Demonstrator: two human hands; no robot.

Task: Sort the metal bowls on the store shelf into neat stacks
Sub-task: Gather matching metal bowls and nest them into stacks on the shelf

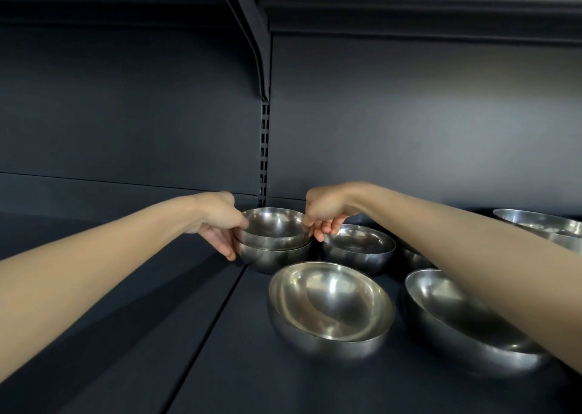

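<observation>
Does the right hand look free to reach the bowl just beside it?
Probably yes. The right hand is pinching the stacked bowl, and the neighbouring bowl sits open directly below its fingers with nothing between; it would have to let go first.

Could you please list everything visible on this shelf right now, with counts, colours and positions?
Held stack: two nested bowls, silver metal, back centre by the upright.
Back bowl: one, silver, right of the held stack.
Front stack: at least two nested bowls, silver, front centre.
Large bowl: one, silver, front right, partly under the right forearm.
Far-right bowls: silver, cut off by the edge; count unclear.
Shelf: dark grey.
Left hand: grips the top bowl's left rim.
Right hand: grips its right rim.
</observation>
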